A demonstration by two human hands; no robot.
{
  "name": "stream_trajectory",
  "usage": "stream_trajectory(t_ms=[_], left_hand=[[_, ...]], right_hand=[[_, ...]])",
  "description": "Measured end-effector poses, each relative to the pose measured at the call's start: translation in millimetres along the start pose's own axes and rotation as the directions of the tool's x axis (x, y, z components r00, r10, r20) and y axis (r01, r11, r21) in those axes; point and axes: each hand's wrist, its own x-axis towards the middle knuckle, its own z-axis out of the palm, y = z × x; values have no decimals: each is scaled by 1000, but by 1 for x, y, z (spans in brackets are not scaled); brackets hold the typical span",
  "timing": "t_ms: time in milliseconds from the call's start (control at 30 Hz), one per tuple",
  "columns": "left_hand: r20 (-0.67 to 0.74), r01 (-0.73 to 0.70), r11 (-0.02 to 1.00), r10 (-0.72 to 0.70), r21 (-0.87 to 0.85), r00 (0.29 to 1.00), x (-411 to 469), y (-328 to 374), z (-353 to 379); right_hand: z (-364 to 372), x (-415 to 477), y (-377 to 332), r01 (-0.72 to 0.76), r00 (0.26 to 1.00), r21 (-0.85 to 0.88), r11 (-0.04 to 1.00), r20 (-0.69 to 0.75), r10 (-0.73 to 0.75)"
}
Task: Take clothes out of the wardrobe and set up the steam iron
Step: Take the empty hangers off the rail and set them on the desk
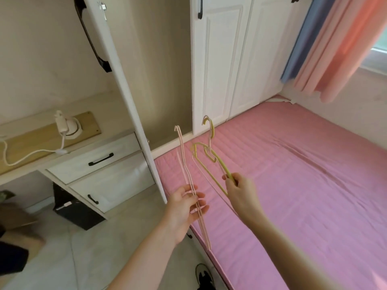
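While left hand (184,208) grips pink hangers (186,174), right hand (240,191) pinches yellow hangers (209,162).

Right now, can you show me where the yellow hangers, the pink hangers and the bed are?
yellow hangers (206,164): head view, on the sloping yellow arm.
pink hangers (184,162): head view, on the long thin necks.
bed (303,185): head view, on the bare pink cover.
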Motion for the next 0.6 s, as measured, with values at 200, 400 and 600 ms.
stream_trajectory(t_ms=[200,400,600], left_hand=[[-30,-5,1000,4,-10,1000,-52,-47,-17],[-164,-56,997,45,-59,985,-86,-77,-14],[-312,-150,988,149,21,938,-102,-95,-3]], right_hand=[[-11,-49,24,54,995,-26,998,81,-51],[-16,-79,36,116,965,-29,993,240,-105],[-13,-95,44,161,901,-26,987,412,-136]])
